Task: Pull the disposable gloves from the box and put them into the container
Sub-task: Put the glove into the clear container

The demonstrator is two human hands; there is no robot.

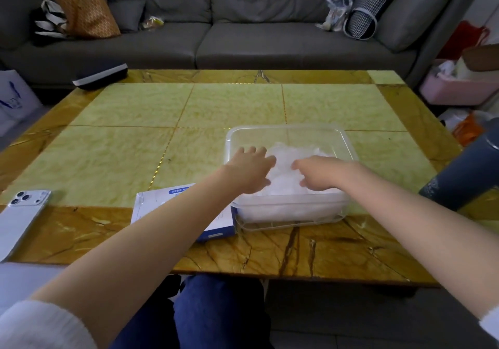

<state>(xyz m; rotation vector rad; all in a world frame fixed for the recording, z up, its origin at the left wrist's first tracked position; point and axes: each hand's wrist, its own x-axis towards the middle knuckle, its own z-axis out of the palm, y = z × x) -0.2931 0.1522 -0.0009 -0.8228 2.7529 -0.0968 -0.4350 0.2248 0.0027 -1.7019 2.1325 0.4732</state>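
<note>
I see both hands on the gloves (pixel 286 157) in the container (pixel 348 143).
The left hand (pixel 249 169) lies wide on them; the right hand (pixel 321 176) bends its fingers down, grip I cannot tell. The box (pixel 216 230) is just behind the left hand.

One left hand (pixel 249 170), one right hand (pixel 321 176), one clear container (pixel 349 143), one glove box (pixel 151 205), one phone (pixel 19 219), one dark flask (pixel 464 170).

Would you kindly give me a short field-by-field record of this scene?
container: clear plastic, on the table near its front edge
gloves: translucent white heap inside the container
left hand: fingers straight, resting on the gloves by the container's left wall
right hand: on the gloves, fingers bent down; grip unclear
box: lying flat, left of the container, partly under the left forearm
phone: at the table's left edge
</note>
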